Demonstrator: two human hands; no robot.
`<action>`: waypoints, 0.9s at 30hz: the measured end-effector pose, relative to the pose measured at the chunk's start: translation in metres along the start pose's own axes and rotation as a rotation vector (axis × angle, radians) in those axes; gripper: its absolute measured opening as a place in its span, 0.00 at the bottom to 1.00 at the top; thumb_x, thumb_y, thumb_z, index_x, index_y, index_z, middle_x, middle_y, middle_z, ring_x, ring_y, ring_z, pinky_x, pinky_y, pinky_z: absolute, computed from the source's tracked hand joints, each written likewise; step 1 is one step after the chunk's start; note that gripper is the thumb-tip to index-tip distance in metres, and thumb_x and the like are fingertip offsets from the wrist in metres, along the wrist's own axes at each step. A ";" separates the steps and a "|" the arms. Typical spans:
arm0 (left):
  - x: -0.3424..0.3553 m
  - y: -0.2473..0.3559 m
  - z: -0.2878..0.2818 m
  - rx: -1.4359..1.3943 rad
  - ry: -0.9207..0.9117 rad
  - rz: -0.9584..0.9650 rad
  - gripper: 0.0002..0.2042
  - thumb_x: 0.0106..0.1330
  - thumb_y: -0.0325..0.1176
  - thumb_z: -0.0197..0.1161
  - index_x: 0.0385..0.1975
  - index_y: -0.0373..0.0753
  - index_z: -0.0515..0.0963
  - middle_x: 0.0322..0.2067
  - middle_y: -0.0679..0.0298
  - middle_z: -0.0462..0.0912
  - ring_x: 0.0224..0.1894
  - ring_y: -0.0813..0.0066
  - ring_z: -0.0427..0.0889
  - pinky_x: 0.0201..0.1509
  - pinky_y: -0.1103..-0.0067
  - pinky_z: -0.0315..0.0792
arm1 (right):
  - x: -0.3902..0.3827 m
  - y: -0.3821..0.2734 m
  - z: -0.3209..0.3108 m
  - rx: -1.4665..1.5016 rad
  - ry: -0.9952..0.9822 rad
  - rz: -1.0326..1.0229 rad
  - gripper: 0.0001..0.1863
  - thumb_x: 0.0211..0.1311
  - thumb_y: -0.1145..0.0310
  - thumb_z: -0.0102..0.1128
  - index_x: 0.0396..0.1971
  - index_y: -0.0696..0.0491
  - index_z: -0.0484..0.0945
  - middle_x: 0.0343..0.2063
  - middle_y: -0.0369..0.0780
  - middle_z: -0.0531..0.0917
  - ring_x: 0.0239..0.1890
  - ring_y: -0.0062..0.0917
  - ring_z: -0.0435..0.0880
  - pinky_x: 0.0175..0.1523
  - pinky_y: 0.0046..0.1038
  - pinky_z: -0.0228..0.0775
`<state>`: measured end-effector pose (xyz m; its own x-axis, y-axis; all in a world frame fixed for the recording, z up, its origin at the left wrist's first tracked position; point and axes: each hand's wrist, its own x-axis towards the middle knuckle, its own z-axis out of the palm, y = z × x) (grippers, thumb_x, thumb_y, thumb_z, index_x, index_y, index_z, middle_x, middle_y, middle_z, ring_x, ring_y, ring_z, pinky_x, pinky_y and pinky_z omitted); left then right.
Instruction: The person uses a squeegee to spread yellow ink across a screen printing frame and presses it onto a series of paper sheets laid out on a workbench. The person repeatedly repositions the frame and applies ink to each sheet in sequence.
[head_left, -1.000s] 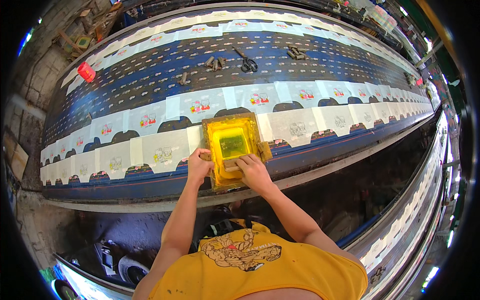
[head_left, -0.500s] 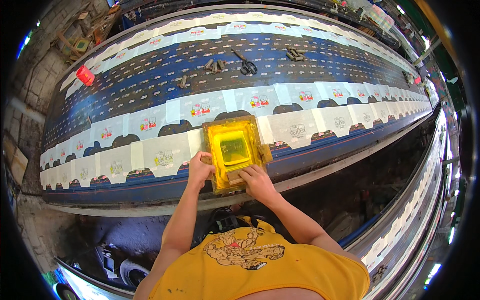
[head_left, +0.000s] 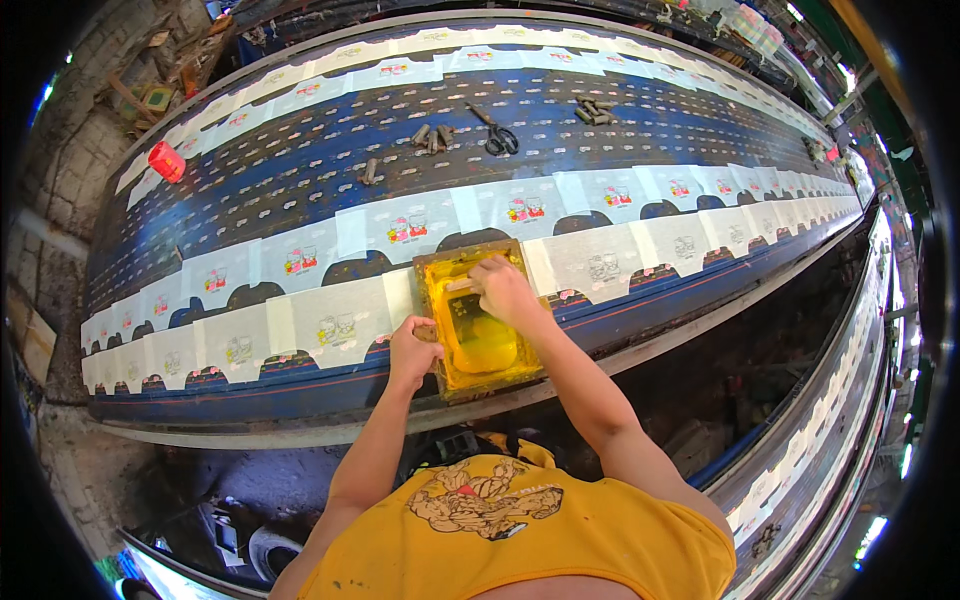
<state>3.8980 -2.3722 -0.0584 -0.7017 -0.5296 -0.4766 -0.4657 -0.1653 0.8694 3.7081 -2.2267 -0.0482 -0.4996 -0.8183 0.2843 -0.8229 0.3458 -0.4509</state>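
A screen-printing frame (head_left: pixel 455 386) with yellow ink (head_left: pixel 482 352) pooled over its mesh lies on the near row of pale cut fabric pieces (head_left: pixel 335 322). My left hand (head_left: pixel 412 352) is closed on the frame's left side, fingers curled around a small block there. Near the frame's far end, my right hand (head_left: pixel 508 296) grips a squeegee (head_left: pixel 462 286); only its left end shows past my fingers. Just beyond the frame runs a second row of pieces (head_left: pixel 372 228) bearing pink, red and yellow cartoon prints.
The long dark-blue table (head_left: pixel 300 170) also carries black scissors (head_left: pixel 498 138), several small grey cylinders (head_left: pixel 433 140) and a red container (head_left: pixel 167 161) at the far left. More fabric rows line its far side. Another table with pieces (head_left: pixel 815 450) stands at the right.
My right hand has carried the squeegee from the frame's near end to its far end. The left hand still holds the frame's left side; the whole view has shifted slightly.
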 end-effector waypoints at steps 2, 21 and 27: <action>0.001 -0.003 0.001 0.027 0.015 0.028 0.25 0.45 0.14 0.69 0.47 0.35 0.80 0.35 0.61 0.82 0.31 0.72 0.80 0.30 0.74 0.75 | -0.019 -0.008 0.001 0.010 -0.014 0.037 0.11 0.48 0.77 0.69 0.34 0.55 0.80 0.37 0.45 0.83 0.47 0.46 0.81 0.53 0.44 0.75; -0.005 0.018 0.145 -0.073 0.131 0.183 0.24 0.45 0.12 0.70 0.46 0.33 0.80 0.36 0.61 0.83 0.34 0.73 0.81 0.34 0.74 0.76 | -0.151 0.043 -0.111 0.012 -0.006 -0.020 0.27 0.42 0.82 0.66 0.49 0.59 0.82 0.49 0.44 0.84 0.56 0.44 0.80 0.64 0.41 0.75; -0.001 0.020 0.246 -0.159 0.085 0.145 0.24 0.44 0.12 0.70 0.46 0.32 0.80 0.36 0.62 0.83 0.33 0.73 0.81 0.32 0.74 0.76 | -0.190 0.119 -0.157 0.001 0.021 -0.011 0.25 0.42 0.82 0.66 0.47 0.58 0.82 0.45 0.45 0.83 0.55 0.44 0.79 0.63 0.41 0.75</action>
<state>3.7566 -2.1708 -0.0724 -0.7041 -0.6241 -0.3387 -0.2679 -0.2083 0.9407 3.6623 -1.9578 -0.0232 -0.4964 -0.8122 0.3065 -0.8278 0.3365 -0.4490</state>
